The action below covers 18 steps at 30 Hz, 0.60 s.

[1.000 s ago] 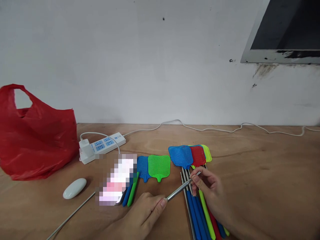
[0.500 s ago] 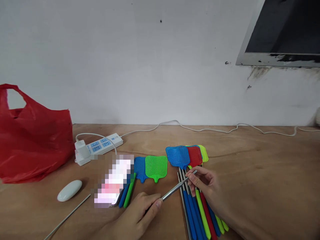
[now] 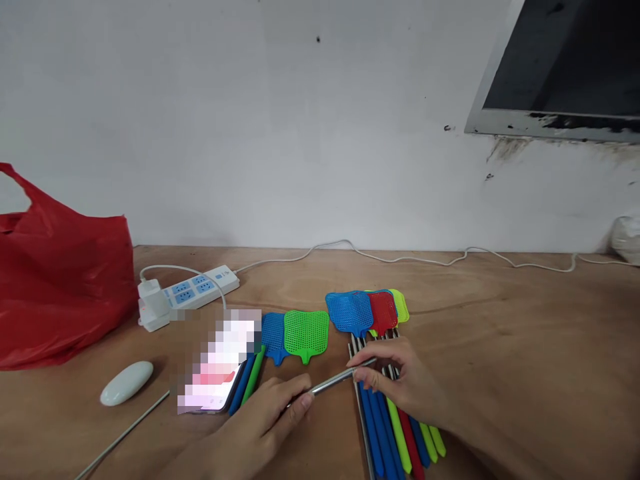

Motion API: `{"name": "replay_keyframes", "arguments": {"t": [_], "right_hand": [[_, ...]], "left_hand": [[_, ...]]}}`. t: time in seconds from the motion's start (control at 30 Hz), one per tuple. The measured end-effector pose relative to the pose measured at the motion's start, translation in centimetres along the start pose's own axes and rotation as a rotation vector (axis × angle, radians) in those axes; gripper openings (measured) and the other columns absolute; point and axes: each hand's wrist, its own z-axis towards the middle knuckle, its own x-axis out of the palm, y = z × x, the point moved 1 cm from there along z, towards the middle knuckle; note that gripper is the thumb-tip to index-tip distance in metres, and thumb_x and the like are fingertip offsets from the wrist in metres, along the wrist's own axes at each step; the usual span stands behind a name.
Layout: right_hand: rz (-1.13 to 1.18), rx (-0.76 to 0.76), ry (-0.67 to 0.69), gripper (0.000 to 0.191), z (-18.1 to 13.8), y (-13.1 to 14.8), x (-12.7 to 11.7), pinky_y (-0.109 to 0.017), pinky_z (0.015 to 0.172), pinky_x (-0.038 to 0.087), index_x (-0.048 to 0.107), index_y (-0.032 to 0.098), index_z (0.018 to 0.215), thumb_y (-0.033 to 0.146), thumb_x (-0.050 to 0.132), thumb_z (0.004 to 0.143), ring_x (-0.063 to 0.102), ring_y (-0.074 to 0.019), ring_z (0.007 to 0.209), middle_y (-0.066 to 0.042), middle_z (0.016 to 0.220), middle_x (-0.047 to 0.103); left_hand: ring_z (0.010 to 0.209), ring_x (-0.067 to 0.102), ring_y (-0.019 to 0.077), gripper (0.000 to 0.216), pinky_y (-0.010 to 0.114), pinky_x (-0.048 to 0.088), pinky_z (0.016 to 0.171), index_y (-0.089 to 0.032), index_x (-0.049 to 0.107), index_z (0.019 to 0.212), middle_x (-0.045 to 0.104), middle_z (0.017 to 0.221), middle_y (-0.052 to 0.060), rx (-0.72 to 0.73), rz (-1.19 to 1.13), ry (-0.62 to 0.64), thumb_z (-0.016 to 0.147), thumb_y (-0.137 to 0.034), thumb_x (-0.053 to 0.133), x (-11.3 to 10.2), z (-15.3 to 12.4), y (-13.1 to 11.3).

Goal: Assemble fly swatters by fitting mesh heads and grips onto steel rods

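Note:
A thin silver telescopic metal rod (image 3: 331,383) spans the space between my hands, above the table. My left hand (image 3: 265,417) pinches its lower left end between thumb and forefinger. Near the other end, my right hand (image 3: 393,373) grips the rod with thumb and fingers, its tip poking out past them. Under and beside the right hand lies a row of fly swatters with a blue head (image 3: 350,312), a red head (image 3: 384,312) and coloured handles. Left of them rest a loose green swatter head (image 3: 306,332) and a blue one (image 3: 273,335).
A lit, blurred phone (image 3: 220,373) lies beside a blue handle (image 3: 242,385) and a green handle (image 3: 253,375). Farther left are a white oval object (image 3: 127,383), a power strip (image 3: 200,288) and a red plastic bag (image 3: 65,280). A white cable (image 3: 400,259) runs along the wall.
My right hand has shifted its hold on the rod, with the fingers now over it. The rod lies flatter than before. The whole view has turned slightly to the right.

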Motion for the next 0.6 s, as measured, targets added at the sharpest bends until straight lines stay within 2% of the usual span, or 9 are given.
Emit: {"name": "replay_keyframes", "arguments": {"t": [0.07, 0.17, 0.3, 0.43, 0.6], "right_hand": [[-0.212, -0.106, 0.099, 0.016, 0.2, 0.6, -0.5, -0.029, 0.060, 0.049, 0.079, 0.025, 0.085, 0.035, 0.067, 0.088, 0.066, -0.0194, 0.067, -0.003, 0.075, 0.074], [-0.440, -0.230, 0.251, 0.019, 0.3, 1.1, -0.7, -0.030, 0.068, 0.046, 0.075, 0.023, 0.091, 0.029, 0.058, 0.096, 0.067, -0.0201, 0.076, -0.004, 0.083, 0.073], [-0.677, -0.262, 0.351, 0.018, -0.1, 0.8, 0.2, -0.029, 0.062, 0.041, 0.066, 0.018, 0.085, 0.020, 0.053, 0.097, 0.065, -0.0200, 0.073, -0.005, 0.083, 0.069], [-0.803, -0.300, 0.346, 0.017, -0.9, 0.3, 1.3, -0.030, 0.055, 0.036, 0.058, 0.017, 0.079, 0.007, 0.053, 0.092, 0.063, -0.0179, 0.066, -0.004, 0.081, 0.067], [-0.854, -0.495, 0.286, 0.019, -1.5, 0.4, 1.2, -0.029, 0.059, 0.040, 0.055, 0.018, 0.078, 0.004, 0.051, 0.091, 0.059, -0.0169, 0.068, -0.002, 0.078, 0.062]], "left_hand": [[0.075, 0.055, 0.0186, 0.034, 0.029, 0.038, 0.068, -0.023, 0.051, 0.090, 0.059, 0.080, -0.001, 0.012, 0.109, 0.058, 0.106, -0.043, 0.029, -0.8, 0.0, -0.6], [0.075, 0.056, 0.0201, 0.027, 0.030, 0.034, 0.065, -0.023, 0.050, 0.095, 0.061, 0.084, 0.000, 0.052, 0.227, 0.066, 0.106, -0.034, 0.028, -1.6, 0.0, -1.3], [0.066, 0.058, 0.0223, 0.030, 0.030, 0.028, 0.058, -0.023, 0.050, 0.092, 0.062, 0.077, 0.002, 0.049, 0.402, 0.058, 0.106, -0.036, 0.027, -1.5, 0.1, -1.2], [0.060, 0.060, 0.0233, 0.034, 0.031, 0.023, 0.052, -0.023, 0.051, 0.088, 0.065, 0.071, 0.002, 0.026, 0.512, 0.098, 0.107, -0.034, 0.026, -0.8, -0.1, -0.7], [0.060, 0.059, 0.0210, 0.039, 0.030, 0.027, 0.052, -0.023, 0.052, 0.084, 0.063, 0.069, 0.001, 0.001, 0.426, 0.064, 0.107, -0.036, 0.023, -0.4, -0.9, -0.9]]}}
